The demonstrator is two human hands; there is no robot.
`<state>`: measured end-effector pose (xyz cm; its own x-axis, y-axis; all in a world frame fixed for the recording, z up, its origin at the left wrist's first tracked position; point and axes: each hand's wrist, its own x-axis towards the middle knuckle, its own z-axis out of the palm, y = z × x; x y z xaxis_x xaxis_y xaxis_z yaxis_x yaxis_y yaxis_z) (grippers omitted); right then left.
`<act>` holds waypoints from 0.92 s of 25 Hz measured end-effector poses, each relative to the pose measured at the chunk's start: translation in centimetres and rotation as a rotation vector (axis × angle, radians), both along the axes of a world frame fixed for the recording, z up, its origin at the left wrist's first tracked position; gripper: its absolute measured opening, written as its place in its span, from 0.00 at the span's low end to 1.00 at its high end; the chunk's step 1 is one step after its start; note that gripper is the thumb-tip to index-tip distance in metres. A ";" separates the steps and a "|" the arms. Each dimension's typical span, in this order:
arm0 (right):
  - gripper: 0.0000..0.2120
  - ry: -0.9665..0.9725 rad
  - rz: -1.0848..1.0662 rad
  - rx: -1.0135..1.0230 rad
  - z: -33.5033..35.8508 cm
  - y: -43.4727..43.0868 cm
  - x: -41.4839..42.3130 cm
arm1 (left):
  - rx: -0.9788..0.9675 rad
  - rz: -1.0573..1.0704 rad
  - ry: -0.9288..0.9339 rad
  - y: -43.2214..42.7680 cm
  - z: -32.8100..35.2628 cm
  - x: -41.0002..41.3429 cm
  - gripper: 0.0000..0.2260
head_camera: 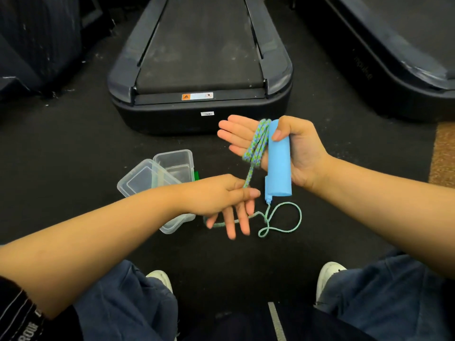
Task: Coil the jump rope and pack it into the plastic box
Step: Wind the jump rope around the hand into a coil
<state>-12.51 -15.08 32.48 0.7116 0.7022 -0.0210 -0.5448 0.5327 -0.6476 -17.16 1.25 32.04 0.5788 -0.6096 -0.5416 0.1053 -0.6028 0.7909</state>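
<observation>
On the floor, plastic box: the plastic box (172,157) is sitting open on the dark floor (73,148), so it is waiting within reach as the place to put the rope. A second clear plastic piece (140,183) is leaning against its near side. Whether that piece is the lid cannot be told.
Right hand: the right hand (305,153) is hovering up and to the right of the plastic box with its palm turned toward the person. The thumb is clamping the blue handle (279,163) against the palm. The four fingers (234,134) are staying straight, so the palm is serving as a former for the coil.
Jump rope: the jump rope (256,143) is lying in several turns round the right palm, just beside the handle. One strand is running down toward the left hand. The loose remainder (283,219) is trailing on the floor to the right of the plastic box, looping from the lower end of the handle.
Left hand: the left hand (221,198) is working just right of the plastic box and above its near end. It is pinching the running strand between thumb and forefinger, probably to feed it under tension. The other fingers are hanging straight.
Step in hand: winding is under way and packing is not yet begun.
Risk: the turns may be slipping off the straight fingers if tension drops.
Beyond the plastic box: a treadmill (199,70) is standing clear of the work.
</observation>
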 end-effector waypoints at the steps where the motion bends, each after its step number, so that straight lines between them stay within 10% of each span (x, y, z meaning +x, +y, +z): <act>1: 0.44 -0.006 -0.033 -0.021 -0.1 -0.4 0.3 | -0.001 0.000 0.018 0.0 0.0 -0.1 0.16; 15: 0.44 0.031 -0.036 -0.158 -1.4 -2.9 1.0 | -0.239 0.030 0.336 0.6 2.6 -1.0 0.15; 23: 0.32 -0.467 0.489 -0.694 0.6 -1.8 -0.2 | -0.019 -0.087 0.057 2.0 4.7 0.1 0.14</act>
<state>-12.67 -16.88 33.10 0.3862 0.8606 -0.3319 -0.2130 -0.2669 -0.9399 -17.03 3.26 36.69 0.4914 -0.6668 -0.5602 0.0986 -0.5965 0.7965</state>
